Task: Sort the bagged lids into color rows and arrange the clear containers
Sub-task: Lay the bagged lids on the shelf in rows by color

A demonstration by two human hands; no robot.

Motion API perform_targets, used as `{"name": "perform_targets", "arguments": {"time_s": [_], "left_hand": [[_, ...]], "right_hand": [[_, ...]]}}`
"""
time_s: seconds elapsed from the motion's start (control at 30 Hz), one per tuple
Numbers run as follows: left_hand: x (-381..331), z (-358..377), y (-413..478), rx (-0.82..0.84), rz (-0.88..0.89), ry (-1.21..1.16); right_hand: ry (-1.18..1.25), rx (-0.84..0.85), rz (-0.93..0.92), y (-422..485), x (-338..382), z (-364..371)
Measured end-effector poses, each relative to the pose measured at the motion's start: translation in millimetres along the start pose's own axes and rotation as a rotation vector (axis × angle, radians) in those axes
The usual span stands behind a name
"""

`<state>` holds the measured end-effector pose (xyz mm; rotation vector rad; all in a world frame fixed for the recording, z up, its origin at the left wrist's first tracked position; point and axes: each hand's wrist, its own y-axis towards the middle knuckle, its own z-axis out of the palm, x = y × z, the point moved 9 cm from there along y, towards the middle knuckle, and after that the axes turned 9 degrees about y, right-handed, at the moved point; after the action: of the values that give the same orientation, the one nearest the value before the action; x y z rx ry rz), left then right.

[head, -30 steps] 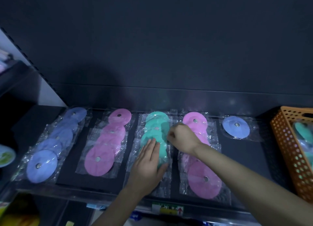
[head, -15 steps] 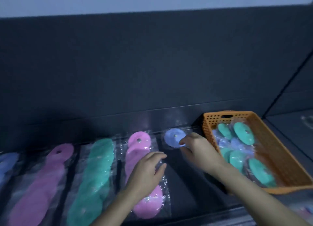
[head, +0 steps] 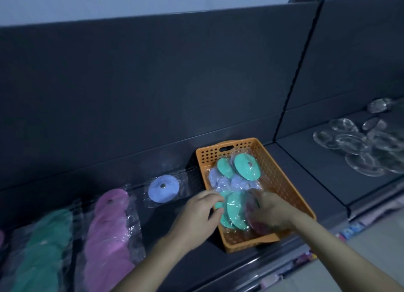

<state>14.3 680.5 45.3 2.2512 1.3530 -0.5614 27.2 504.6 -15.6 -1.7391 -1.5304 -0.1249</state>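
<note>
Head view: both hands in the orange basket (head: 282, 175). Left hand (head: 197, 215) pinches a green lid bag (head: 235, 210); right hand (head: 271, 208) fingers curled into the pile, grip unclear. Slick bags may drag purple lids (head: 223, 182) along, mixing rows. Clear containers (head: 354, 143) sit well apart, right shelf. Half a second ago the hands were over the shelf rows.

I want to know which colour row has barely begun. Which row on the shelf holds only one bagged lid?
The blue lid beside the orange basket lies alone; the pink row and green row hold several overlapping lids.
</note>
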Motion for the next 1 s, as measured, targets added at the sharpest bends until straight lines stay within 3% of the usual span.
{"name": "perform_targets", "arguments": {"time_s": [0.17,0.3,0.37,0.53,0.63,0.8,0.9,1.0], "left_hand": [[-9.9,18.2,14.6,0.061,-0.019,-0.02],[-11.4,25.3,21.5,0.064,-0.071,-0.05],[-17.6,29.2,25.1,0.094,-0.056,-0.019],[-60.7,78.6,34.0,0.421,0.279,0.358],[-63.9,109.2,38.4,0.538,0.376,0.602],[-64.7,113.8,45.7,0.401,0.424,0.55],[-46.9,93.5,55.5,0.29,0.228,0.378],[-19.6,52.2,63.3,0.06,-0.06,0.093]], "right_hand": [[0.125,-0.41,-0.07,-2.5,-12.7,-62.2],[0.605,-0.517,-0.134,-9.4,-16.7,-87.6],[0.704,-0.561,-0.187,-11.7,-12.1,-93.2],[0.717,-0.697,-0.276,-23.2,-2.8,-108.7],[0.741,-0.706,-0.272,-24.7,-4.7,-109.8],[0.86,-0.777,-0.208,-30.0,-29.2,-111.0],[0.943,-0.835,-0.243,-37.0,-36.5,-114.4],[1.012,-0.869,-0.312,-39.8,-35.0,-117.7]]}}
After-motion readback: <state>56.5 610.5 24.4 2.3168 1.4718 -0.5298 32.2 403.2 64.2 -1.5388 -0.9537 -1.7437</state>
